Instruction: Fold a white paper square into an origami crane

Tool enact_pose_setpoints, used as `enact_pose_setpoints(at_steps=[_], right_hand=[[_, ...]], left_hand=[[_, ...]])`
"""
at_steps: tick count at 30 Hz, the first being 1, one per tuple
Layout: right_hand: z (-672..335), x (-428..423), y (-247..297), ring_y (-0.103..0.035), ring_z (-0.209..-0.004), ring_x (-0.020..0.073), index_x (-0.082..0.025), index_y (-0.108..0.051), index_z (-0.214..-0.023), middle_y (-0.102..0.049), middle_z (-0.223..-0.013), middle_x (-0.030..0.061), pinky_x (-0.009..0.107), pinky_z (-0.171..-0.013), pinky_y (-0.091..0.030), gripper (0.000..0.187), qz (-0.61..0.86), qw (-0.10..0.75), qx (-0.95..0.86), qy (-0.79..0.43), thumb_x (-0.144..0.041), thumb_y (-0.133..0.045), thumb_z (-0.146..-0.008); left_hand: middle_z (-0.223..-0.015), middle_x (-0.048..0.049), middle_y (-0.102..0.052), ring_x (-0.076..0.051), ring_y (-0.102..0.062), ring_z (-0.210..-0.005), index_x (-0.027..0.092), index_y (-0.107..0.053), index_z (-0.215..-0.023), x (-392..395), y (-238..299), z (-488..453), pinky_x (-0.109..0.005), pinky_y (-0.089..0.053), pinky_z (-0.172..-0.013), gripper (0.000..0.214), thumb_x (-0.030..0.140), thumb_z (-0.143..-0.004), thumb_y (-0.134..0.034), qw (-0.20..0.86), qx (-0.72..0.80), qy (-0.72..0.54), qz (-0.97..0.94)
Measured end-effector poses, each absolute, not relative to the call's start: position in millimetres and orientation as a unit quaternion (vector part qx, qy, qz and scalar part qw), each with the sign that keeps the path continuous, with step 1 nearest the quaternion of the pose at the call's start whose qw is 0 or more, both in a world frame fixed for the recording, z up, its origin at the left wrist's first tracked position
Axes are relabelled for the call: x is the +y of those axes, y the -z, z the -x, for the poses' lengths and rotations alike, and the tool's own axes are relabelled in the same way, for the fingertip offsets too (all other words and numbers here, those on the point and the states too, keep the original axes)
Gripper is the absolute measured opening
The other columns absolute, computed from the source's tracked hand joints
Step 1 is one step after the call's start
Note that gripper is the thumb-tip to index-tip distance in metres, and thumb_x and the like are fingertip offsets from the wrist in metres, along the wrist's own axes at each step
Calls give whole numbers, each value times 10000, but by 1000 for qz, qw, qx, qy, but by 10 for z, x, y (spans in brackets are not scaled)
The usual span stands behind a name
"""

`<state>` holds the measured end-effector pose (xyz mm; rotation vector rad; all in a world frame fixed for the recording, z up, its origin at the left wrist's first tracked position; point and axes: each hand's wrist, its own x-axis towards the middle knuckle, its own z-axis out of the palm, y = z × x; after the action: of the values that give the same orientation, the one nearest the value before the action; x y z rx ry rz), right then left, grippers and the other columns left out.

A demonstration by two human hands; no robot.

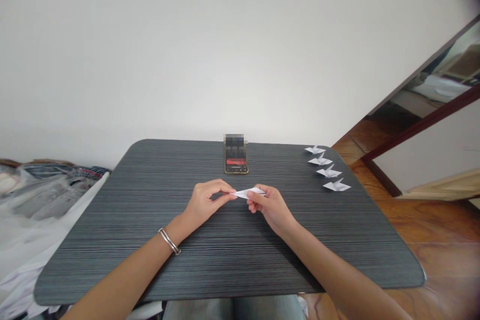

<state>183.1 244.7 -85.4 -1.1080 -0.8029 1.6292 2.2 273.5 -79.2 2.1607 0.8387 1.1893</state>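
Observation:
A small folded white paper (244, 193) is held above the middle of the dark table, narrow and pointed at its left end. My left hand (209, 201) pinches that left tip between thumb and fingers. My right hand (270, 206) grips the right part, its thumb on the near face and the other fingers curled behind and below. Part of the paper is hidden by the right fingers. A silver bangle circles my left wrist.
Several folded white paper cranes (336, 186) stand in a row along the table's right side. A phone (236, 166) leans upright near the back edge, before a white wall. Plastic-wrapped fabric (45, 195) lies left of the dark wood-grain table (180, 270).

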Motion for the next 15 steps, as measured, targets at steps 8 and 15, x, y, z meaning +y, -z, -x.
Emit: enact_pose_setpoints(at_steps=[8, 15], right_hand=[[-1826, 2448, 853, -497, -396, 62, -133, -592, -555, -596, -485, -15, 178, -389, -398, 265, 456, 484, -326, -672, -319, -780, -563], [-1836, 2438, 857, -534, -435, 76, -138, -600, -592, -619, -517, -7, 190, -435, -439, 247, 463, 500, -340, -648, -316, -771, -589]], left_hand=[[-722, -39, -697, -130, -648, -656, 154, -662, -740, 2744, 822, -12, -221, -507, -628, 99, 213, -784, -595, 232, 310, -430, -816], [-682, -28, -690, -133, -634, -598, 141, -669, -753, 2742, 794, -34, -224, -496, -584, 100, 236, -721, -665, 286, 359, -402, -792]])
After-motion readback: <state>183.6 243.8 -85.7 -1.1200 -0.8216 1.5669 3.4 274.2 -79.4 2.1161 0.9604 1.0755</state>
